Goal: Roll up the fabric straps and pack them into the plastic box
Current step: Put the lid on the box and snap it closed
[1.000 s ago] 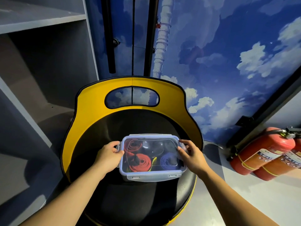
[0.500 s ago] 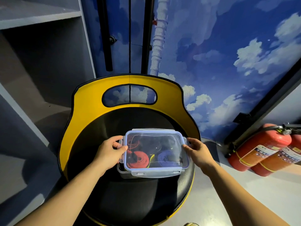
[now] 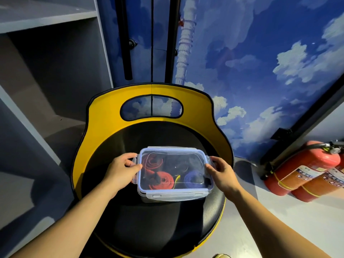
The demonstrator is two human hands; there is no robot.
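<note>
The clear rectangular plastic box (image 3: 175, 174), with rolled red and blue fabric straps (image 3: 162, 180) inside, is grasped at both short ends by the left hand (image 3: 121, 171) and the right hand (image 3: 221, 173); black seat (image 3: 149, 226) is seen around it.

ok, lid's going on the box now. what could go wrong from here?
1. The lid looks offset from the plastic box at the near edge; pressing now may leave it unsealed.
2. The box sits on a rounded black seat; uneven pressure from the left hand or right hand could slide it.
3. A rolled red strap standing high could block closure.
</note>
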